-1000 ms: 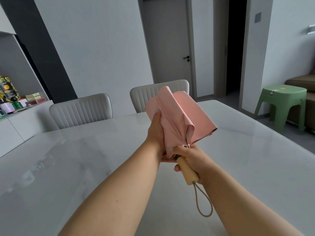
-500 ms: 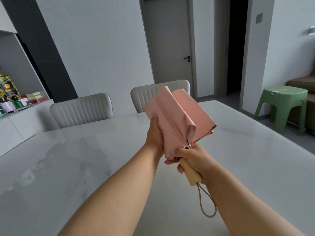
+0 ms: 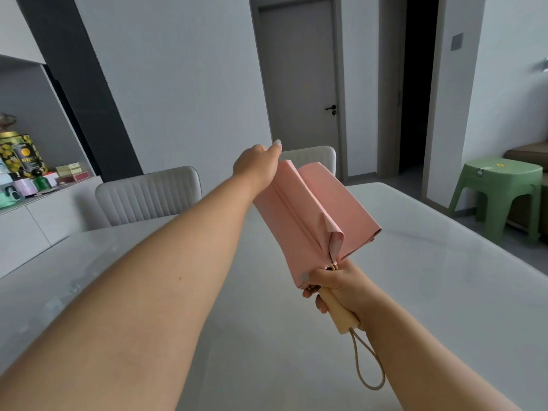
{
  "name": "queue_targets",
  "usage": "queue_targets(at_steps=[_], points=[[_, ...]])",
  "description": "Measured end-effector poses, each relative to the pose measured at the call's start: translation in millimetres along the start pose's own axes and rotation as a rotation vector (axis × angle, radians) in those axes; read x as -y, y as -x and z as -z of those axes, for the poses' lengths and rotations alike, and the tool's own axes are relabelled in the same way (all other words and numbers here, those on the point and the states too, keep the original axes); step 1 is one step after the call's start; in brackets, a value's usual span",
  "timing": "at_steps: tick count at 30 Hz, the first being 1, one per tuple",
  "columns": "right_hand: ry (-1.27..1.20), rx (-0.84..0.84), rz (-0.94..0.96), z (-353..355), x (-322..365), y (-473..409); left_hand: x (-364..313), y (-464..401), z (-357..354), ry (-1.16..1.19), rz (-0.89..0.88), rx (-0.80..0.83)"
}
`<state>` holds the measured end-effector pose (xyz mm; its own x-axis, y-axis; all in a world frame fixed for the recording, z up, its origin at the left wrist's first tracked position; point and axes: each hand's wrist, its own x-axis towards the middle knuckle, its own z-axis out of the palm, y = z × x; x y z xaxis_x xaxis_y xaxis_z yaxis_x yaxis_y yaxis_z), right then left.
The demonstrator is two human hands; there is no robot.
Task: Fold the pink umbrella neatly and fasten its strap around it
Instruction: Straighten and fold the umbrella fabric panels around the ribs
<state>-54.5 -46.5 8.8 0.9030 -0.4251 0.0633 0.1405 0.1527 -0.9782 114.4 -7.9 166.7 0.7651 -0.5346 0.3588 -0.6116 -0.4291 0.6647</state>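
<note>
Currently the right hand (image 3: pixel 338 287) is clenched around the wooden handle (image 3: pixel 341 314) of the pink umbrella (image 3: pixel 314 215), held in the air above the worktop (image 3: pixel 430 292); the umbrella's long axis runs from this grip up, away and slightly leftward to its far end. The left hand (image 3: pixel 256 167) sits at that far end, well apart from the right grip, its palm side against the canopy folds; whether its fingers clasp the fabric cannot be determined. No strap is discernible, and the loose folds splay to the right of the axis.
</note>
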Motion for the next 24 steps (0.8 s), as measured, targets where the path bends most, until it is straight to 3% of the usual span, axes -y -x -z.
queue_targets(at_steps=[6, 15, 20, 24], points=[[0.011, 0.037, 0.005, 0.7, -2.0, -0.2, -0.6, -10.9, 10.3, 0.097, 0.170, 0.202], [-0.023, 0.040, 0.012, 3.5, -3.1, -2.5, -2.8, -13.3, 18.0, 0.569, 0.244, 0.235], [-0.035, 0.053, 0.004, 3.1, -5.2, -3.5, -7.1, -7.5, 19.4, 0.339, 0.238, 0.256], [-0.026, 0.051, 0.004, 3.2, -6.6, -5.0, -7.8, -8.5, 23.8, 0.525, 0.268, 0.273]])
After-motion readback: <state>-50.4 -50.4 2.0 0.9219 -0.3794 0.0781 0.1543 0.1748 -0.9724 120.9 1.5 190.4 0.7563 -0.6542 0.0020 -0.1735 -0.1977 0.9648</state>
